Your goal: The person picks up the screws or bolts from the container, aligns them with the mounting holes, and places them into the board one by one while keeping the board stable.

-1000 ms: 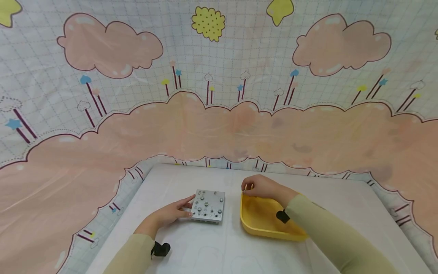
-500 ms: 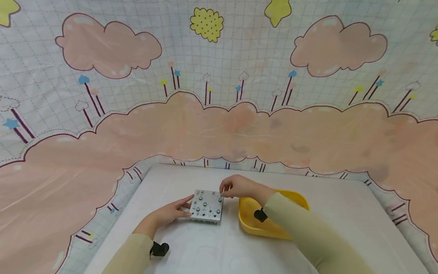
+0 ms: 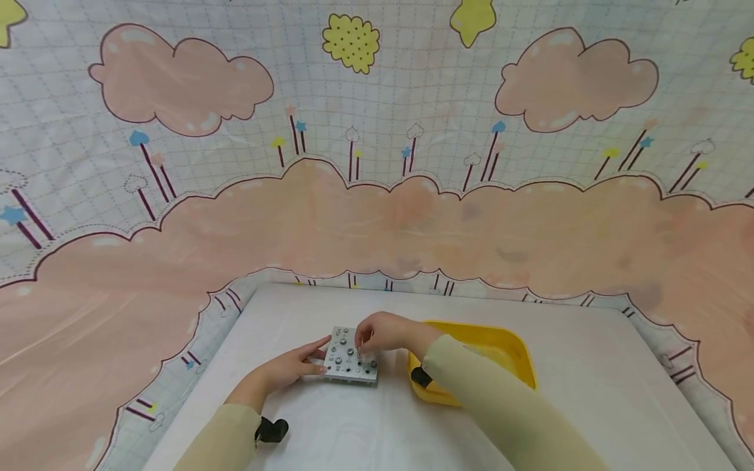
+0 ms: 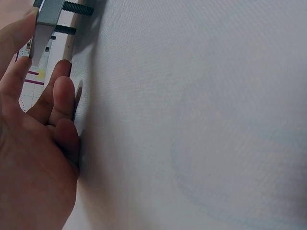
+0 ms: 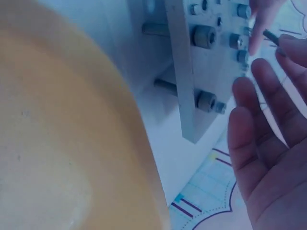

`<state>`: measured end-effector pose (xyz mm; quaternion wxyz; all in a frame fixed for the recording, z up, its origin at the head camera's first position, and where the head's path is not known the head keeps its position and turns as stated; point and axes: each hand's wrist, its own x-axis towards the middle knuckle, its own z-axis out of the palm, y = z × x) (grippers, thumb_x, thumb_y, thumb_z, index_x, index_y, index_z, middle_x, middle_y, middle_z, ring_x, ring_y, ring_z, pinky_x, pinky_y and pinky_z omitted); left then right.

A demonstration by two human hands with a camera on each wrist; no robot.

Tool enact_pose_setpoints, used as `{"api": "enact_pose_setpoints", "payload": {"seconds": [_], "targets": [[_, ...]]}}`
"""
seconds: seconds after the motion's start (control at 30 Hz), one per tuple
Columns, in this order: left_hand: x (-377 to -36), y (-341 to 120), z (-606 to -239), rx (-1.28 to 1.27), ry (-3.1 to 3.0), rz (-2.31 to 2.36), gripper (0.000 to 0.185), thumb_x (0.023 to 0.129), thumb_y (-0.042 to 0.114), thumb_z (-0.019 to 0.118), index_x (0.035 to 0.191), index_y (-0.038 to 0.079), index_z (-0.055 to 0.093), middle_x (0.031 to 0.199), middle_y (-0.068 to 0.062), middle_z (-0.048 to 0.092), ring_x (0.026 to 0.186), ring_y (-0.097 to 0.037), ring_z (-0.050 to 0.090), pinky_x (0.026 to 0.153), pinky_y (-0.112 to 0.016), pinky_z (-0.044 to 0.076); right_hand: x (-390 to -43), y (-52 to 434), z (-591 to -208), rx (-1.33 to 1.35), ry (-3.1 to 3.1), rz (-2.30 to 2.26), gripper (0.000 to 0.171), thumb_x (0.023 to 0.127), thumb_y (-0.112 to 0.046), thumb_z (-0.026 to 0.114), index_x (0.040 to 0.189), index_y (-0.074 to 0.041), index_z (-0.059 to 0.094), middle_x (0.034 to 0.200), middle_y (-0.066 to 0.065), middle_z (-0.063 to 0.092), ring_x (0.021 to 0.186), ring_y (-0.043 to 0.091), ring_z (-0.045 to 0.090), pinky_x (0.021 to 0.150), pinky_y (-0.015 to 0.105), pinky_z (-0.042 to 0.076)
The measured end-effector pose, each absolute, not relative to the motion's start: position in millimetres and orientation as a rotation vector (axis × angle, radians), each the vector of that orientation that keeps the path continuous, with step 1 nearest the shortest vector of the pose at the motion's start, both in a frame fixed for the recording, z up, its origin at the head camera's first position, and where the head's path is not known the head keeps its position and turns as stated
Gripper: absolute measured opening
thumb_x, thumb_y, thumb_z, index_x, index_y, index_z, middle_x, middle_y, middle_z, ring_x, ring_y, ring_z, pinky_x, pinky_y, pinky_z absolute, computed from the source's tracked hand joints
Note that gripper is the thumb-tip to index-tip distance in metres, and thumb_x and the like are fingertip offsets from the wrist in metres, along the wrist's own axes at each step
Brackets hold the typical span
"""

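A square silver metal plate [image 3: 342, 354] lies on the white table, with several socket-head screws [image 5: 205, 37] set in its holes. Threaded shanks [image 4: 79, 8] stick out beneath it. My left hand [image 3: 283, 368] grips the plate's left edge between thumb and finger, its other fingers resting near the table. Over the plate's right half, my right hand [image 3: 391, 332] pinches a small screw [image 5: 271, 36] between thumb and forefinger; the other fingers are loosely bent. The screw's tip is close to the plate's face, but I cannot tell whether it sits in a hole.
A yellow plastic tray [image 3: 495, 328] stands right of the plate, partly beneath the right forearm. What lies in it is hidden or too small to tell. A patterned cloth [image 3: 377, 229] hangs behind the table's far edge.
My right hand has moved left from the tray's far-left rim to above the plate, carrying the small screw. The left hand keeps its grip on the plate's edge.
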<state>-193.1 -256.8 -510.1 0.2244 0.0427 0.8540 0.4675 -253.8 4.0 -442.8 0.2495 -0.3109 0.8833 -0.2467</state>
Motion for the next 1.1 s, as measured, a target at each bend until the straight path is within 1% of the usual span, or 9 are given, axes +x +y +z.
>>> {"api": "enact_pose_setpoints", "payload": {"seconds": [0.33,0.57,0.77,0.93,1.1], "targets": [[-193,-257,-510,0.134,2.331,1.317,0.076,0.089,0.029,0.074,0.155,0.028,0.037,0.135,-0.008,0.055,0.13,-0.03,0.044,0.109,-0.06,0.027,-247,-4,-448,-0.817,2.439,-0.568,0.008,0.09,-0.02,0.074,0.084,-0.024,0.07,0.083,-0.007,0.062,0.081,0.012,0.054,0.074,0.025,0.047],[-193,-257,-510,0.13,2.323,1.322,0.076,0.089,0.029,0.075,0.155,0.029,0.037,0.135,-0.007,0.056,0.129,-0.03,0.045,0.108,-0.059,0.029,-245,-6,-452,-0.806,2.458,-0.528,0.011,0.091,-0.022,0.074,0.082,-0.026,0.07,0.083,-0.007,0.061,0.082,0.012,0.053,0.074,0.025,0.047],[-192,-256,-512,0.11,2.308,1.334,0.077,0.088,0.029,0.075,0.155,0.028,0.037,0.134,-0.007,0.056,0.126,-0.028,0.047,0.107,-0.057,0.031,-246,-8,-457,-0.809,2.457,-0.502,0.007,0.091,-0.022,0.074,0.085,-0.025,0.072,0.084,-0.008,0.062,0.083,0.012,0.053,0.076,0.025,0.047],[-192,-256,-512,0.106,2.318,1.331,0.077,0.088,0.03,0.075,0.154,0.029,0.037,0.134,-0.007,0.056,0.127,-0.028,0.046,0.108,-0.058,0.03,-245,-9,-456,-0.835,2.46,-0.483,0.011,0.09,-0.021,0.075,0.081,-0.026,0.071,0.082,-0.008,0.062,0.081,0.011,0.053,0.076,0.025,0.047],[-192,-257,-509,0.105,2.331,1.327,0.076,0.088,0.03,0.075,0.154,0.029,0.038,0.134,-0.006,0.056,0.128,-0.029,0.046,0.108,-0.059,0.029,-245,-10,-455,-0.848,2.455,-0.477,0.011,0.09,-0.019,0.074,0.085,-0.027,0.072,0.083,-0.008,0.062,0.082,0.011,0.054,0.076,0.024,0.047]]}}
